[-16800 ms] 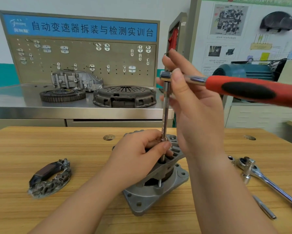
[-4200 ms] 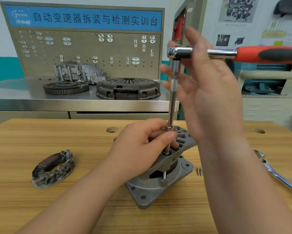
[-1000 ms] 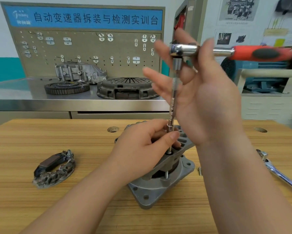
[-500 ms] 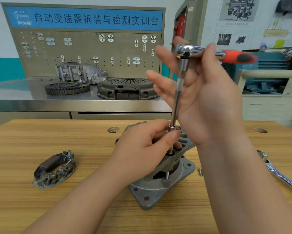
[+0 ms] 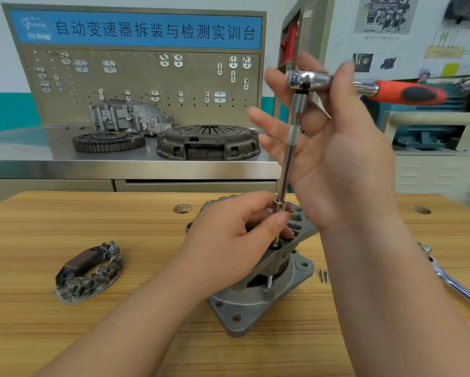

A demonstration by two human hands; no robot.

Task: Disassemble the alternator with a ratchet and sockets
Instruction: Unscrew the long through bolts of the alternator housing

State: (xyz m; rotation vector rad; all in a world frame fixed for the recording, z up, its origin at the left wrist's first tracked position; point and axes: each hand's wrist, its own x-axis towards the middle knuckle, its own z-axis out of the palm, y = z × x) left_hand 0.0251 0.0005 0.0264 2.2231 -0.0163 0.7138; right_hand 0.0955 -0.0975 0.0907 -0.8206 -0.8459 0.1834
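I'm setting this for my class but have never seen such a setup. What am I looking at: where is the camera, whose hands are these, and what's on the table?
The picture comes from a camera worn on a person's head, looking down at their own bare hands; no machine is involved. The left hand pinches the lower end of a long bar that stands in the alternator, a grey metal part on the wooden table. The right hand, fingers spread, steadies the red-handled ratchet atop the bar. Also on the table: a dark part at left, small screws and a second ratchet at right.
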